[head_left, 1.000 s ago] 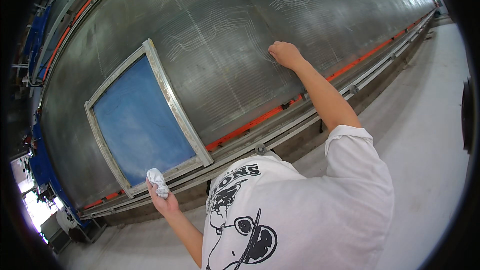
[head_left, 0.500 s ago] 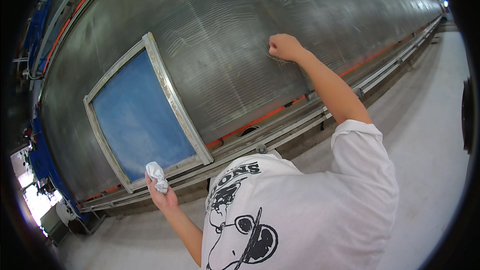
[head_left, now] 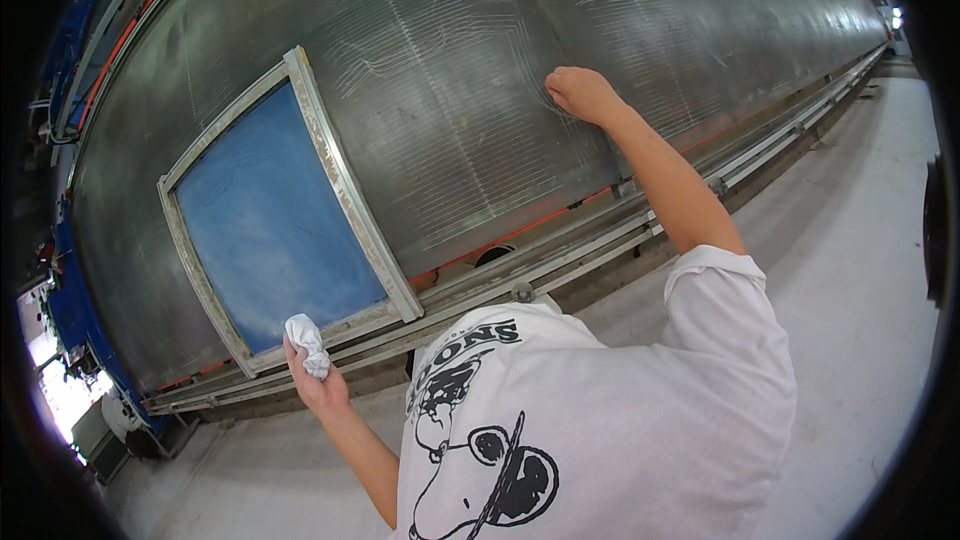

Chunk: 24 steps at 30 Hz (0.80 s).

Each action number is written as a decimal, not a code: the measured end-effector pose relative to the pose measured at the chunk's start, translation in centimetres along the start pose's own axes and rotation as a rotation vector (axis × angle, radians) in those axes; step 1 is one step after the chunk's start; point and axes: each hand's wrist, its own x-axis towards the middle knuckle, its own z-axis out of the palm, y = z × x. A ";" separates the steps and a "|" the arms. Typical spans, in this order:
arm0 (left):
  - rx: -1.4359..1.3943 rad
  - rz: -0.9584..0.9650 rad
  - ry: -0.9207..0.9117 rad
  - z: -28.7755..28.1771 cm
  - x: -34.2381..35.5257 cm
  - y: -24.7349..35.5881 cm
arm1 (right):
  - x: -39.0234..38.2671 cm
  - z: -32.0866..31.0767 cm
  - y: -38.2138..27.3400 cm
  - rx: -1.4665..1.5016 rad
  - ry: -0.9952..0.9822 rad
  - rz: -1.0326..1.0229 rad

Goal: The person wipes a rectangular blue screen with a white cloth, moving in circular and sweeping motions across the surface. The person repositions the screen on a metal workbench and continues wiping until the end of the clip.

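My left hand [head_left: 318,385], at lower left, holds a crumpled white cloth [head_left: 306,342] beside the lower edge of a silkscreen-like frame [head_left: 352,202] with a blue panel [head_left: 265,205]. The frame lies on a long, grey, metallic table top [head_left: 440,160] marked with pale streaks and lines. My right hand [head_left: 582,95], at the end of my outstretched arm, is closed at the streaked surface to the right of the frame; whatever its fingertips hold, if anything, is hidden. I cannot tell whether it touches the surface.
A metal rail [head_left: 600,248] with clamp fittings runs along the near edge of the table, beside an orange strip [head_left: 490,245]. Pale floor [head_left: 860,270] lies below. Blue machinery [head_left: 80,325] stands at the far left, near a bright opening [head_left: 70,390].
My right hand has shifted a little to the right in the picture, still closed. My left hand, with the cloth, appears slightly higher and farther left, as does the blue-panelled frame.
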 end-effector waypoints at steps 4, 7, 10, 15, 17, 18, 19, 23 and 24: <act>0.000 -0.004 -0.004 -0.5 0.5 -0.1 | 1.5 -0.3 -0.8 -0.204 -0.174 0.008; 0.009 -0.017 0.010 0.1 0.6 -0.2 | 2.7 -0.2 -1.4 -0.252 -0.264 0.011; 0.012 -0.023 0.032 1.5 0.1 -0.3 | 3.4 -0.3 -1.5 -0.252 -0.244 0.026; -0.026 0.015 0.045 0.6 -0.6 0.5 | 0.0 -4.3 -1.6 0.104 0.037 0.427; -0.050 0.028 0.050 -0.1 -0.3 0.4 | -4.0 -3.9 -1.1 0.287 0.125 0.429; -0.063 0.023 0.053 -0.4 -0.2 0.3 | -6.2 -3.1 -1.7 0.326 0.107 0.404; -0.073 0.015 0.063 -0.8 -0.2 0.1 | -8.4 -2.5 -3.0 0.367 0.086 0.377; -0.122 -0.020 0.045 -1.5 0.6 -0.4 | -15.2 -1.1 -9.1 0.370 -0.174 0.359; -0.135 -0.025 0.033 -1.6 0.7 -0.4 | -16.3 -0.7 -9.9 0.376 -0.208 0.378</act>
